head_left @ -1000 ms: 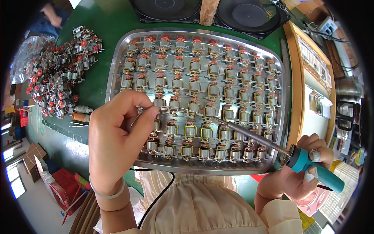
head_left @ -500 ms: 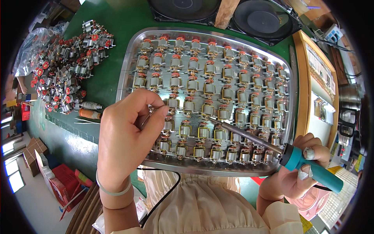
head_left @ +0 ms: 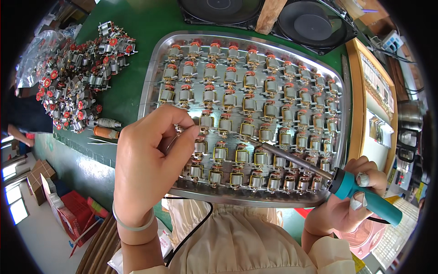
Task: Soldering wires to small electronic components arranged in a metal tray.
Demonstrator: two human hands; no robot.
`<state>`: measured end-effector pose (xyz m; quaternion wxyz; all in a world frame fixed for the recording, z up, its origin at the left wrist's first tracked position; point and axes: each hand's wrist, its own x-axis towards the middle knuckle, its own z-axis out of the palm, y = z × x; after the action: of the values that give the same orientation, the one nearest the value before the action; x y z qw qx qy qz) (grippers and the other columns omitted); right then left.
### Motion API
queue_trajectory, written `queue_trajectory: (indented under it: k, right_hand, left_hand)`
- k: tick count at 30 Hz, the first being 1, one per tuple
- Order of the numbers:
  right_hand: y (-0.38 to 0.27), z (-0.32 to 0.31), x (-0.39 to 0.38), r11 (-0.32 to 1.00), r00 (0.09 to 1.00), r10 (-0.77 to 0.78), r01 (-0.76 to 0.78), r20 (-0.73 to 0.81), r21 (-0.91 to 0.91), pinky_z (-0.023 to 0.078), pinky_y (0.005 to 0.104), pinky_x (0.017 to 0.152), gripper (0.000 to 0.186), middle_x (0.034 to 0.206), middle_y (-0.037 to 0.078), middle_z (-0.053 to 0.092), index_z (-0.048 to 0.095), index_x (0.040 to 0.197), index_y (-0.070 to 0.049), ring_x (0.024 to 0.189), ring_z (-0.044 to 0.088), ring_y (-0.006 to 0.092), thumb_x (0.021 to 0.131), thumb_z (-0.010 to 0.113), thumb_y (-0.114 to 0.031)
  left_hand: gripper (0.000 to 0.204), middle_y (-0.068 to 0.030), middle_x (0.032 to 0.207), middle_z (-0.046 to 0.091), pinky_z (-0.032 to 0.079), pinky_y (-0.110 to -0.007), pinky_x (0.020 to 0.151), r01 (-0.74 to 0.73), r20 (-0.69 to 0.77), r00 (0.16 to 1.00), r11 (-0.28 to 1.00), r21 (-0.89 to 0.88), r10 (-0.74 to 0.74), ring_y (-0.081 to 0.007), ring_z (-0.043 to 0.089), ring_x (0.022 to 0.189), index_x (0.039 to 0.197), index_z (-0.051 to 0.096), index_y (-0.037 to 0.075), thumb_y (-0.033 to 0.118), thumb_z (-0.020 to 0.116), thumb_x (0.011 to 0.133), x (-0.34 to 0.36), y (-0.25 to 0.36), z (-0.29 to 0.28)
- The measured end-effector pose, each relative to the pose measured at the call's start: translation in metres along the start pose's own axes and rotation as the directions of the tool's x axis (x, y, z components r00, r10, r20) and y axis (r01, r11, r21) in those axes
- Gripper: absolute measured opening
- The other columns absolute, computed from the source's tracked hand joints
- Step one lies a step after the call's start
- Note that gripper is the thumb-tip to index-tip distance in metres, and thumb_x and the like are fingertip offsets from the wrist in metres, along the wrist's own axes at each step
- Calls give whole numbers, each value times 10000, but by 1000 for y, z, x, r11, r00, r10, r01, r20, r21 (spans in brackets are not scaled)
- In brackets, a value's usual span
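A soldering iron (head_left: pixel 296 160) with a teal handle is gripped in my right hand (head_left: pixel 353 198), which has white tape on its fingers. Its metal tip points left, down among rows of small silver motors (head_left: pixel 242 156) with red ends. My left hand (head_left: pixel 155 146) is closed in a pinch over the left middle of the metal tray (head_left: pixel 219 197). A thin solder wire (head_left: pixel 230 131) runs from those fingertips toward the iron's tip. The exact contact point at the tip is too small to tell. My left hand hides some motors.
At the left lies a heap of loose motors (head_left: pixel 82 77) beside an orange-handled tool (head_left: pixel 106 132). Black fans (head_left: pixel 305 25) stand behind the tray, a wooden-framed box (head_left: pixel 372 105) to its right. A black cord (head_left: pixel 196 228) crosses my lap. Another person's arm (head_left: pixel 20 136) shows far left.
The tray and motors sit slightly farther right in the picture. Both hands keep nearly the same pose. At the far left, the other person's arm and dark clothing have come further into view.
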<state>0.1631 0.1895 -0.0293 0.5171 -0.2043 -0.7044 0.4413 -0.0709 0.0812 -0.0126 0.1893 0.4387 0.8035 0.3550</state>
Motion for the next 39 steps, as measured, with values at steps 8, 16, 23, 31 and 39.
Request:
queue_trajectory:
  k: [8,16,23,31,39]
  right_hand:
    - [2,-3,-1,997,999,-23,26,-50,67,223,266,517,238,648,68,343,393,766,3,580,270,141,707,493,-205]
    - [5,-1,0,998,997,-63,63,-45,6,271,239,450,200,622,77,385,397,793,-17,525,344,149,691,517,-140]
    - [5,-5,1,998,998,-54,55,45,-19,279,237,450,210,639,78,394,394,810,-25,534,356,145,695,534,-131]
    - [1,0,-2,998,989,-53,57,-140,26,258,255,469,244,629,61,381,405,795,-37,545,321,143,712,539,-223]
    - [-5,17,0,999,1000,3,-3,6,-48,236,255,504,242,619,50,353,405,768,-23,562,295,130,734,514,-236]
  left_hand:
    - [66,-12,434,348,218,-224,380,81,-19,997,996,-29,-81,-72,279,390,685,515,5,13,579,674,-1,-1,-4]
    - [73,-40,450,375,241,-240,378,2,32,999,1000,-19,-1,-95,313,372,679,507,10,13,580,670,1,-1,2]
    - [77,-43,457,385,245,-244,379,-3,48,999,1000,-18,4,-101,322,373,680,510,12,12,585,665,0,-1,2]
    - [66,-2,436,334,211,-214,383,80,-42,996,994,-76,-83,-50,275,399,682,511,-2,11,576,678,0,-4,-4]
    - [68,1,436,338,202,-213,381,61,-50,997,998,-8,-62,-49,266,399,683,515,-1,14,581,677,-3,-16,-13]
